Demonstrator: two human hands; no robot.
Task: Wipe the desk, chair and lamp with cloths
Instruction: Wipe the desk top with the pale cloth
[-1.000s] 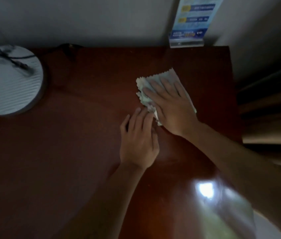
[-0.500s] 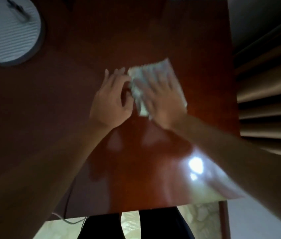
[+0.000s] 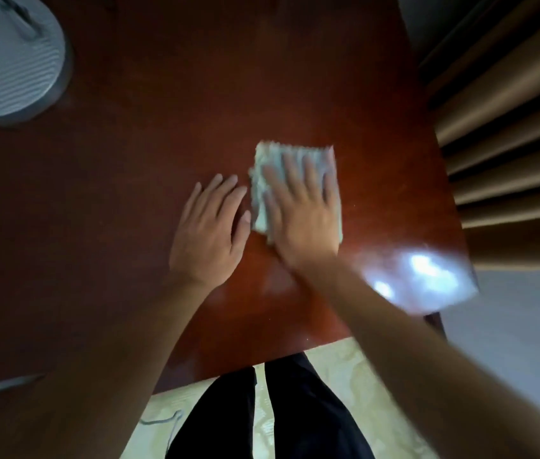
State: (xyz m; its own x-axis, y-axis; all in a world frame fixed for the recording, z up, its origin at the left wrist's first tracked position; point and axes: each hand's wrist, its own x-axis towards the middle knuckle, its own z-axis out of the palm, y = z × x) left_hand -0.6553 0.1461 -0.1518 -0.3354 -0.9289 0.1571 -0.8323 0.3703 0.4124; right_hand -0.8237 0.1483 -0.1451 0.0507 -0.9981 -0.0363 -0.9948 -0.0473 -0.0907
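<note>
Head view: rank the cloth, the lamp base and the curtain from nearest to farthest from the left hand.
1. Cloth: just right of the left hand, under the right hand.
2. Lamp base: far-left corner of the desk.
3. Curtain: beyond the desk's right edge.

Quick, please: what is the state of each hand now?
Left hand: open, flat on the desk, holding nothing.
Right hand: open, pressing flat on the cloth.
</note>
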